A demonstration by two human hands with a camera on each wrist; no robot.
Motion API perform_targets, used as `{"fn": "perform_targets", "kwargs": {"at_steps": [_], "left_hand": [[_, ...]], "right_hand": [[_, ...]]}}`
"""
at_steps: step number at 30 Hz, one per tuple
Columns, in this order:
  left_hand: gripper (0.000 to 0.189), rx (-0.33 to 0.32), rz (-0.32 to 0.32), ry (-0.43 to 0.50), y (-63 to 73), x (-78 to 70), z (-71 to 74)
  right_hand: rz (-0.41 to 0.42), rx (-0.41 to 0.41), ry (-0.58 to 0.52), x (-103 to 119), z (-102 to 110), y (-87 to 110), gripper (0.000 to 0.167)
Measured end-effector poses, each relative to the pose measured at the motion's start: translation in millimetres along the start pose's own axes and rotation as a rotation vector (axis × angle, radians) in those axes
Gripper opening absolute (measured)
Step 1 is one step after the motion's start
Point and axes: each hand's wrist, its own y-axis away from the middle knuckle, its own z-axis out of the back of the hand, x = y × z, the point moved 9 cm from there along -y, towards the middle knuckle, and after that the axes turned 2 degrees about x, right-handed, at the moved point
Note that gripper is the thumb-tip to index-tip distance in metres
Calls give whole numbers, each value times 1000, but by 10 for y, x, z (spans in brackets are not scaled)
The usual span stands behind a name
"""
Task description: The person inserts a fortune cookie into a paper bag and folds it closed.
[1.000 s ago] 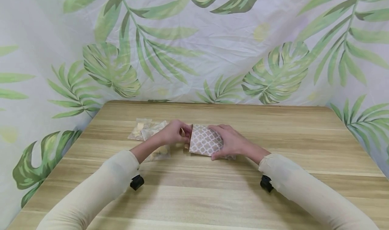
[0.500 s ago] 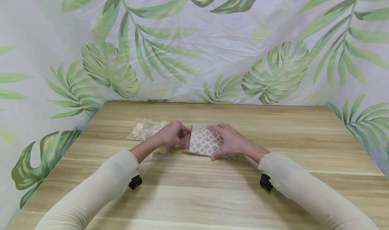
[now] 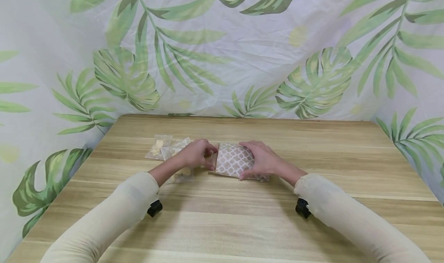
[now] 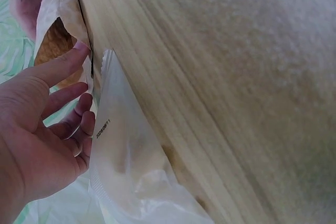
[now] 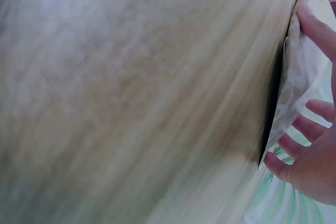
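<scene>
White-and-tan paper forms the patterned bag, short of the far edge of the table; the right hand, thumb and fingers wide apart, grips it; the left hand, fingers loosely bent, touches its mouth. Plastic packets lie toward the table's left edge; only the left wrist view shows something brown and wrinkled inside the bag.

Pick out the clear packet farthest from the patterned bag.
It's the packet at the back left of the pile; the others lie nearer the bag, partly hidden by the left arm in the head view.
</scene>
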Motion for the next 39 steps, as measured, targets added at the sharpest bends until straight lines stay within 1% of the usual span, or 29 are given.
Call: {"fn": "perform_targets", "kwargs": {"at_steps": [8,14,23,31,35,39], "left_hand": [[56,4,18,15,5,21,-2],[55,3,30,21,13,37,-8],[56,3,42,21,19,36,5],[57,5,48,43,32,29,33],[57,3,45,52,46,26,49],[58,-15,48,65,73,40,91]], "right_hand": [[24,-26,-67,3,30,3,104],[35,-28,-121,6,36,-3,99],[44,-50,-75,1,41,-10,98],[68,-58,-84,17,51,-15,88],[73,-65,-79,15,60,-14,86],[76,-65,-77,12,57,-17,86]]}}
